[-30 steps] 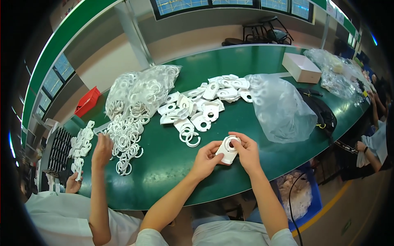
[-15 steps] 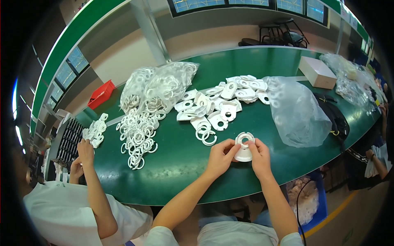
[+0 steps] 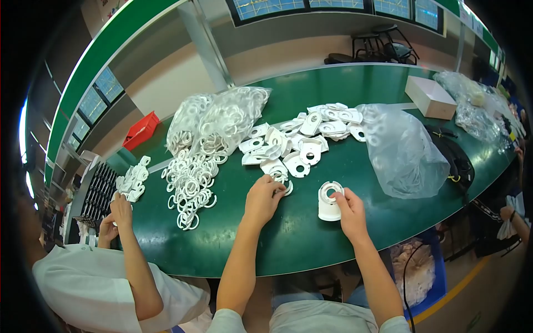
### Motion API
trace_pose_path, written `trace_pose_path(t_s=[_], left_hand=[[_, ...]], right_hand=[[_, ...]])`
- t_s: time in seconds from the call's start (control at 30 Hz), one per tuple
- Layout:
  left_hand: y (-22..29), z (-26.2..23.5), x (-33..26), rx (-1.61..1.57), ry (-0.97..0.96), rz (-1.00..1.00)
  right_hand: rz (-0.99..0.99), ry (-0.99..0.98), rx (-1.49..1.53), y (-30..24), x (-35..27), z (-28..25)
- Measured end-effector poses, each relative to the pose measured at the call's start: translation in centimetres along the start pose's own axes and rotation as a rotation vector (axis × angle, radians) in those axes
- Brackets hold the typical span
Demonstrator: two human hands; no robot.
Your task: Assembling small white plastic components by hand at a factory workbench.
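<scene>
My right hand (image 3: 351,213) pinches the small stack of white round plates (image 3: 330,201) at its edge; the stack stands on the green table (image 3: 311,250), right in front of me. My left hand (image 3: 263,198) is curled, fingertips down on one flat white piece (image 3: 282,186) at the near end of the loose pile of plates (image 3: 300,141). I think I'm only a little way in: the stack is short, & lots of loose plates wait in the pile.

Left of that, a big heap of white rings (image 3: 191,183) spills from a clear bag (image 3: 225,119). Another clear bag (image 3: 402,147) lies to the right, w/ a white box (image 3: 430,97) behind it. A co-worker's hand (image 3: 121,210) is by the table's left end, near a few more white parts (image 3: 132,178). The table is long & curved. There's a red bin (image 3: 141,130) past the far edge, windows up top, stools at the back.
</scene>
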State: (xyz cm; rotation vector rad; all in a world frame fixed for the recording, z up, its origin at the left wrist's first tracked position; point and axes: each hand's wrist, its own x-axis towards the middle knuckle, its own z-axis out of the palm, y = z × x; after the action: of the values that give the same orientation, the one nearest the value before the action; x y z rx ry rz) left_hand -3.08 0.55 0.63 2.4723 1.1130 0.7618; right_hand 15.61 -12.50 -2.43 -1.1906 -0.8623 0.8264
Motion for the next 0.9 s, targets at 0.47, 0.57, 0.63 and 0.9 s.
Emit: trace_pose_path(t_s=[0.47, 0.57, 0.63, 0.9], left_hand=[[3.9, 1.4, -0.1, -1.141, 0.058, -0.326], [4.8, 1.6, -0.4, -1.242, -0.04, -0.418], [5.0, 2.0, -0.8, -1.269, -0.089, -0.447], [5.7, 2.8, -1.2, -1.169, -0.141, -0.481]], right_hand=[[0.022, -0.055, 0.046, 0.7, 0.7, -0.6], [0.117, -0.068, 0.15, -0.2, 0.5, -0.3], [0.22, -0.076, 0.273, -0.6, 0.4, -0.1], [0.121, -0.148, 0.127, -0.7, 0.4, -0.1]])
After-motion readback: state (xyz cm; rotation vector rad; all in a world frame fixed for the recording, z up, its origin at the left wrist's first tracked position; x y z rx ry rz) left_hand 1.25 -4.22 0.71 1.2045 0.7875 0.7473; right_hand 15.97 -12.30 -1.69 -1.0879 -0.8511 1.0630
